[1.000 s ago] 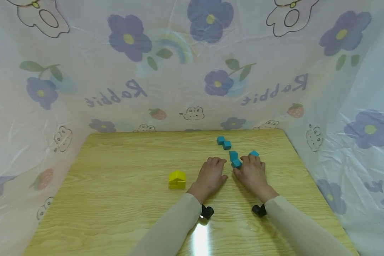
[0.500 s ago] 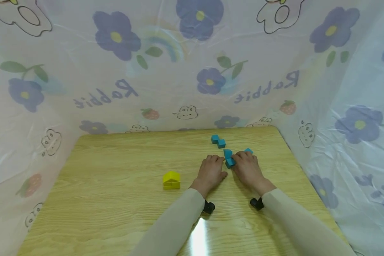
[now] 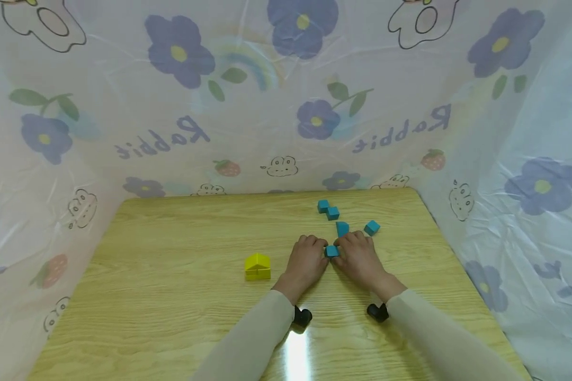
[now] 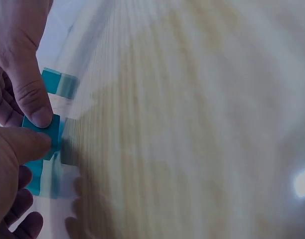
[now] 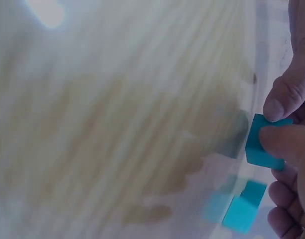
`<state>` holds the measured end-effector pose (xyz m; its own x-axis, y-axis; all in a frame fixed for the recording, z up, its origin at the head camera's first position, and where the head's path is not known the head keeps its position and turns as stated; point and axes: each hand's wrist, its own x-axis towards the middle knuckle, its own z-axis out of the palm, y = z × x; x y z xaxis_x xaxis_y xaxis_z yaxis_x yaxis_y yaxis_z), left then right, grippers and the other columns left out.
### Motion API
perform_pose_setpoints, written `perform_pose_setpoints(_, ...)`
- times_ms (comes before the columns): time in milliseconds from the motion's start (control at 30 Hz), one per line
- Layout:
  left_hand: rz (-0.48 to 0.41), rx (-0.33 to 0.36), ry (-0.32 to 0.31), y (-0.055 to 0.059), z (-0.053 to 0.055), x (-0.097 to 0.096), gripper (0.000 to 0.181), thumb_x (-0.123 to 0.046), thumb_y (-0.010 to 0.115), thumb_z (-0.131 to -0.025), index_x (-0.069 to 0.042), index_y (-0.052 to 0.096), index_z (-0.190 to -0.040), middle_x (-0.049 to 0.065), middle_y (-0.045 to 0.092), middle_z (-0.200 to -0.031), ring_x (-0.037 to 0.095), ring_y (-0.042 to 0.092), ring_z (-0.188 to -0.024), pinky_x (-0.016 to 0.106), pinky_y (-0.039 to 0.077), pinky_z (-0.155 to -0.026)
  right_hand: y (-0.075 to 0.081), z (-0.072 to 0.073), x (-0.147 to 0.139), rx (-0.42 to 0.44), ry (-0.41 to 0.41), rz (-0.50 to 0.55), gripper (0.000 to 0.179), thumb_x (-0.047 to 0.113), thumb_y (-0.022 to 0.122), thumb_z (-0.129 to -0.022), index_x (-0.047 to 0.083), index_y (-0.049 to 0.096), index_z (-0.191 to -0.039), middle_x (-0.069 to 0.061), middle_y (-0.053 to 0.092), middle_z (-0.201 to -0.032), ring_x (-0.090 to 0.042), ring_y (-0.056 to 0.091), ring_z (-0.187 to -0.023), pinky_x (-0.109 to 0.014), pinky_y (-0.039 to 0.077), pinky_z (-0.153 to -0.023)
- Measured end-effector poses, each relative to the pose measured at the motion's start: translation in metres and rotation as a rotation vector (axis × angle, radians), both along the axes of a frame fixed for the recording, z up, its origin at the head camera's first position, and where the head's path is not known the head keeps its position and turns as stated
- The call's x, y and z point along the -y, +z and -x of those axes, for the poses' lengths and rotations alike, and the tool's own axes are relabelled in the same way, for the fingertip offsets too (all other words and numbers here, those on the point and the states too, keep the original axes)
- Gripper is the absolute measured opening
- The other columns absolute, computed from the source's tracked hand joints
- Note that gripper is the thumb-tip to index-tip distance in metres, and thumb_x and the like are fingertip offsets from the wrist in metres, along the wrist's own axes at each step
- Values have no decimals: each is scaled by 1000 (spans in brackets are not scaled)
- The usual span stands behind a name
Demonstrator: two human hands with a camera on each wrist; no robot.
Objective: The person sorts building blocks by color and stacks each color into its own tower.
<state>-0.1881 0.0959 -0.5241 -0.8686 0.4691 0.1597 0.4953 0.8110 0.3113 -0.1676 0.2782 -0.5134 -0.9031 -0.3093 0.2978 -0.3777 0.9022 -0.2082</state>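
Observation:
A small blue cube (image 3: pixel 331 251) lies between both hands at the table's middle right. My left hand (image 3: pixel 307 260) pinches it from the left, and my right hand (image 3: pixel 360 260) from the right. Both thumbs press the near face of that blue cube (image 4: pixel 55 130) in the left wrist view; the right wrist view has them on the same blue cube (image 5: pixel 253 144). Just behind the right fingers stands a blue piece with a curved edge (image 3: pixel 342 228), its lower part hidden by the hand.
Two blue cubes (image 3: pixel 328 209) touch near the back edge. Another blue cube (image 3: pixel 372 228) sits to the right of the curved piece. Yellow blocks (image 3: pixel 257 266) form a small house shape left of the hands. A patterned sheet (image 3: pixel 248 132) stands behind the wooden table (image 3: pixel 171 317).
The cube has come left and nearer, away from the curved piece. My right hand moved left with it, my left hand took hold too, and the cube at the right is uncovered.

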Motion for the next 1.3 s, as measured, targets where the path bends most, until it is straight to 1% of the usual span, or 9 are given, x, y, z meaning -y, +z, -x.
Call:
perform_pose_setpoints(100,-48,1,15,-1,-10,12,32,-28,75,-100,-14,70,-128,2,68,-121,21,56,-109,35,49,-101,1,-6,9,-2,31,8,31,21,88,-87,7,72,-109,-10,70,-111,-35,57,-105,-53,43,-85)
perform_pose_setpoints(200,-51,-24,19,2,-20,22,31,-28,76,-98,-13,71,-126,2,68,-118,21,56,-106,36,50,-97,1,-11,17,-12,67,24,33,23,89,-85,7,71,-108,-8,69,-110,-34,57,-105,-53,44,-86)
perform_pose_setpoints(400,52,-169,-1,9,-33,34,18,-25,74,-96,-13,72,-109,1,64,-99,19,53,-90,32,49,-80,3,-20,27,-38,143,15,34,24,90,-83,7,68,-103,-6,65,-105,-32,55,-105,-54,44,-89)
perform_pose_setpoints(533,86,-199,-1,9,-38,40,14,-23,74,-94,-12,70,-101,1,61,-91,18,49,-83,29,45,-74,2,-21,34,-25,168,-19,33,26,89,-84,8,68,-103,-5,64,-104,-30,55,-104,-51,43,-88)
perform_pose_setpoints(733,85,-219,4,3,-43,45,14,-21,76,-90,-12,68,-98,2,59,-89,18,47,-80,28,43,-70,-3,-23,37,-3,169,-36,31,28,87,-86,10,69,-104,-4,64,-104,-29,55,-103,-49,43,-89)
perform_pose_setpoints(867,102,-245,0,-1,-44,46,19,-25,77,-90,-12,68,-100,2,60,-90,19,49,-82,29,45,-71,-7,-23,35,-7,163,-48,32,29,88,-86,11,69,-105,-3,64,-104,-28,54,-102,-48,43,-89)
perform_pose_setpoints(1000,101,-242,7,-2,-44,47,21,-26,78,-90,-12,67,-101,2,59,-91,18,48,-82,29,45,-71,-9,-22,36,2,166,-51,33,30,87,-87,12,68,-107,-3,63,-106,-27,53,-103,-47,41,-89)
perform_pose_setpoints(1167,110,-231,31,-2,-44,48,21,-26,74,-94,-11,68,-108,3,61,-97,19,51,-85,30,47,-75,-8,-20,38,1,170,-36,33,30,85,-89,10,68,-108,-4,63,-106,-28,53,-103,-44,40,-87)
perform_pose_setpoints(1300,103,-249,34,-2,-44,49,22,-26,74,-95,-11,70,-110,3,62,-97,20,52,-85,30,48,-74,-7,-19,40,-5,164,-42,33,30,85,-89,10,68,-108,-4,64,-107,-29,54,-104,-44,40,-87)
